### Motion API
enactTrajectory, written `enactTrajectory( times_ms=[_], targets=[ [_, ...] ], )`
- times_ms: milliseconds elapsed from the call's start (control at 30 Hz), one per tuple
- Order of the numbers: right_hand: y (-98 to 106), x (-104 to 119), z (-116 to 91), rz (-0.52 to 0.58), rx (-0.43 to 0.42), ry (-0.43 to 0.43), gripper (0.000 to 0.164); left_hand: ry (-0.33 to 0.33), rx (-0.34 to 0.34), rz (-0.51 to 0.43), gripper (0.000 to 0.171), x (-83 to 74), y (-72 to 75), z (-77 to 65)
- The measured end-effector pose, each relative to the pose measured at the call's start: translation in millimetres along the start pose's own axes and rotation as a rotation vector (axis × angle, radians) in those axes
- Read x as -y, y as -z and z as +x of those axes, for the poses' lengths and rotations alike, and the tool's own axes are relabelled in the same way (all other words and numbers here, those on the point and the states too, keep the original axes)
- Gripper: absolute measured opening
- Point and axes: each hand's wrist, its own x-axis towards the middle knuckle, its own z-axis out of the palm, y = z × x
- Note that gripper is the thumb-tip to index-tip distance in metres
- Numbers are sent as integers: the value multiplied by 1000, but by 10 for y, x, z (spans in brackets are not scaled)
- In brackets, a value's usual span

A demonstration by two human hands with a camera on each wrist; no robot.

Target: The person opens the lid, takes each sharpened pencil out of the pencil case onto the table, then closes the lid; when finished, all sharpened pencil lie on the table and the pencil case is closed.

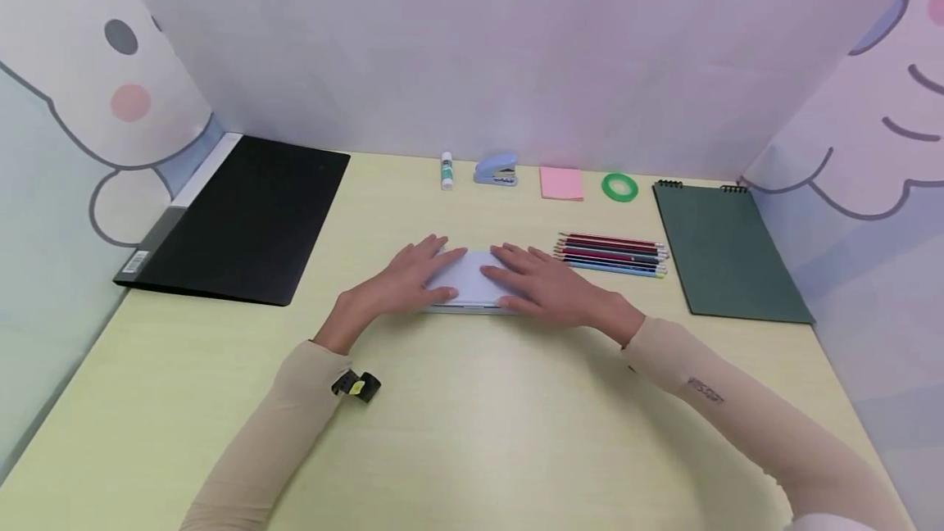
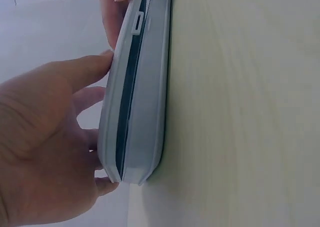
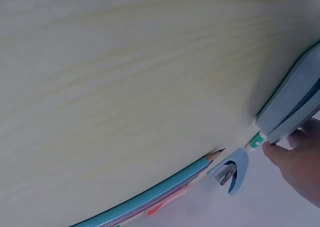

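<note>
A flat, pale grey-blue pencil case [image 1: 472, 279] lies on the table in front of the person. In the left wrist view its long side shows a small clasp [image 2: 138, 23] and a dark gap between lid and base. The left hand [image 1: 407, 279] rests on the left part of the lid, fingers spread and mostly straight, thumb near the front edge. On the right part lies the right hand [image 1: 549, 285], its fingers also extended and its thumb near the front edge. Whatever is inside the case is hidden.
Several pencils [image 1: 612, 256] lie right of the case, beside a dark green spiral pad [image 1: 733, 252]. Along the back are a glue stick [image 1: 447, 171], a blue stapler [image 1: 496, 169], pink sticky notes [image 1: 561, 183] and green tape [image 1: 619, 177]. A black folder [image 1: 251, 220] lies left.
</note>
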Motion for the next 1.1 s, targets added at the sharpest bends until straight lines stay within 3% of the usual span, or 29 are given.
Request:
enactTrajectory(
  times_ms=[467,800,1100],
  targets=[
    [-146,75,35,-140,-49,-53,74,4,-33,93,65,-49,-139,16],
    [-180,58,32,-101,-45,-62,76,15,-24,106,69,-58,-157,29],
    [-190,57,42,-131,-37,-66,76,27,-20,106,71,-63,-163,32]
  ],
)
